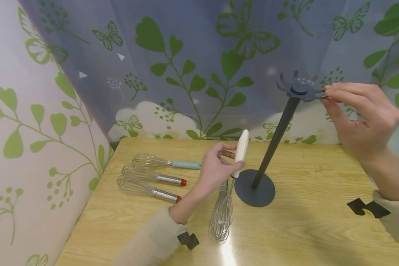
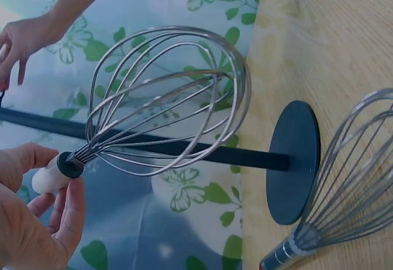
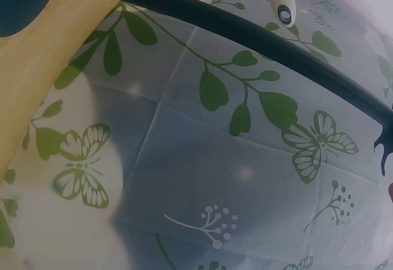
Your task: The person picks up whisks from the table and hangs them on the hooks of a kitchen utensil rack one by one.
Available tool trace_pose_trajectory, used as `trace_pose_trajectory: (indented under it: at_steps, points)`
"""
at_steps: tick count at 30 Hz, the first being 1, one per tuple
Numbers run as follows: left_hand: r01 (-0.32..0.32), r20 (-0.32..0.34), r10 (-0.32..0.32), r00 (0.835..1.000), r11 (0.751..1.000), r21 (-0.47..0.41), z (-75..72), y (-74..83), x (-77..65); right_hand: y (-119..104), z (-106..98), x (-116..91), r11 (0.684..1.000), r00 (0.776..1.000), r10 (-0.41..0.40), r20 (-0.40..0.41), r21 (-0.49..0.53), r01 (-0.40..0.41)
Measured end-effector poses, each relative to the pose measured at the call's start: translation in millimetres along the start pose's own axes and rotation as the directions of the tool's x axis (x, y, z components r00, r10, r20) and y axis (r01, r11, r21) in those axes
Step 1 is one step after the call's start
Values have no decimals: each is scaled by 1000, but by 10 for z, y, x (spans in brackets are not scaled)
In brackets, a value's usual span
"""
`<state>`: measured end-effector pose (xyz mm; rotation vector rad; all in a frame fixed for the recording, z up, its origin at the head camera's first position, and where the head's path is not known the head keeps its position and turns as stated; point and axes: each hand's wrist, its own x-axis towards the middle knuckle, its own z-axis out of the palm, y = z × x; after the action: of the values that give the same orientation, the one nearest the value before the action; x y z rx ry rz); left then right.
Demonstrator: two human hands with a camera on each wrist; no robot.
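My left hand (image 1: 217, 168) grips the white handle of a balloon whisk (image 1: 241, 152), which is held handle up with its wire loops downward. In the left wrist view the loops of this whisk (image 2: 166, 104) overlap the pole behind. A dark utensil stand (image 1: 279, 136) rises just right of it, with a round base and a ring of hooks on top. One of those hooks is pinched between the thumb and fingers of my right hand (image 1: 369, 114). The right wrist view shows the stand's pole (image 3: 245, 30) and the end of the white handle (image 3: 281, 0).
A whisk with a pale blue handle (image 1: 186, 165) lies at the left of the wooden table (image 1: 302, 229). Beside it are two whisks with silver, red-tipped handles (image 1: 171, 180). Another whisk (image 1: 219, 221) lies below the held one. A leaf-patterned curtain (image 1: 186, 48) hangs behind.
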<state>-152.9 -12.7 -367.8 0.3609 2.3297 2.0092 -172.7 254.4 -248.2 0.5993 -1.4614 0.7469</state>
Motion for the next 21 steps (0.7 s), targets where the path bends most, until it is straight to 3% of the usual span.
trace_pose_trajectory:
  at_steps: [8,21]
  points:
    - [-100,6,100,995,994,44,127,128,-15,2,3,0,1000,1000,0,-5,7,0]
    - [-224,0,228,974,957,187,280,327,-77,7,11,-25,1000,1000,2,-13,9,-2]
